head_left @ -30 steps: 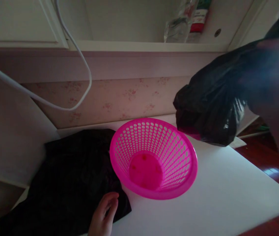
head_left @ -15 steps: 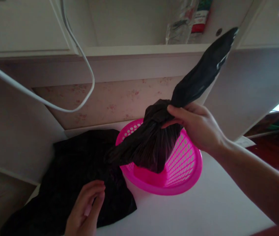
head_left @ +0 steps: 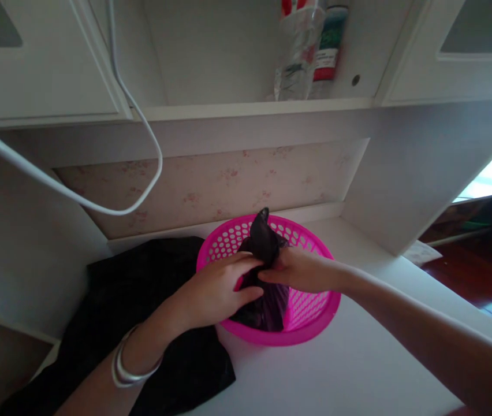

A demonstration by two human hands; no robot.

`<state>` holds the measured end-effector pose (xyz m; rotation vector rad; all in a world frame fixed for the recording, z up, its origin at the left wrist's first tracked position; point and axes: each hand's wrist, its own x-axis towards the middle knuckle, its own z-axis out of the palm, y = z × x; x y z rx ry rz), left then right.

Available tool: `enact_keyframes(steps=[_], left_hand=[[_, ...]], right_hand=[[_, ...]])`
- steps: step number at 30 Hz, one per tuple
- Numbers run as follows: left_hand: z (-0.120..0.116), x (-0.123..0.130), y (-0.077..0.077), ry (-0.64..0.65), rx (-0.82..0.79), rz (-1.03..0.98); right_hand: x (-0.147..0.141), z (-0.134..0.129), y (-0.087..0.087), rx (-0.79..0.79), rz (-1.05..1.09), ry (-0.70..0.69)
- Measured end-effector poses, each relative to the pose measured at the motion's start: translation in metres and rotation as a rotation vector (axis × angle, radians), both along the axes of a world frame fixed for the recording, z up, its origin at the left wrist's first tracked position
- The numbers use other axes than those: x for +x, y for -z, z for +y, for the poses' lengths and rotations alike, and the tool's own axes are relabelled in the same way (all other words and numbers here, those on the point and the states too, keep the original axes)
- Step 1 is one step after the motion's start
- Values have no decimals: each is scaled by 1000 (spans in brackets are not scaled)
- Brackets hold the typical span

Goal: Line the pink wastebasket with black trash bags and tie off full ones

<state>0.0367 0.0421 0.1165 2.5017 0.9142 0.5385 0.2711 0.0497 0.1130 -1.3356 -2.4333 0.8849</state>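
Note:
The bunched black plastic bag (head_left: pixel 272 306) sits inside the pink perforated basket (head_left: pixel 306 338), its twisted top sticking up. My right hand (head_left: pixel 298 268) grips the neck of the bag from the right, fingers pinched round it. From the left, my left hand (head_left: pixel 215 286) reaches over the basket rim and touches the bag, with thumb and fingers apart around its near side; its fingertips are partly against the plastic. A silver bracelet (head_left: pixel 125 364) circles my left wrist.
Black cloth or plastic (head_left: pixel 142 289) lies spread left of the basket on the white surface (head_left: pixel 336 370). A white cable (head_left: pixel 111 211) loops at upper left. Above is an open cabinet (head_left: pixel 215 110) holding a clear container (head_left: pixel 295 58) and a red-green bottle (head_left: pixel 328 46).
My right hand has lowered the bag into the basket, and its long top no longer points up to the right. My left hand has moved from the lower left onto the bag.

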Motion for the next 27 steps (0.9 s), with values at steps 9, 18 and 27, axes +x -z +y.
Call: enact_keyframes(steps=[9, 18, 27], left_hand=[[19, 17, 2, -98, 49, 326], [45, -18, -10, -8, 89, 338], [31, -11, -14, 6, 31, 363]], right_hand=[[1, 9, -5, 159, -287, -64], [30, 18, -8, 288, -544, 103], [-1, 10, -5, 398, -275, -206]])
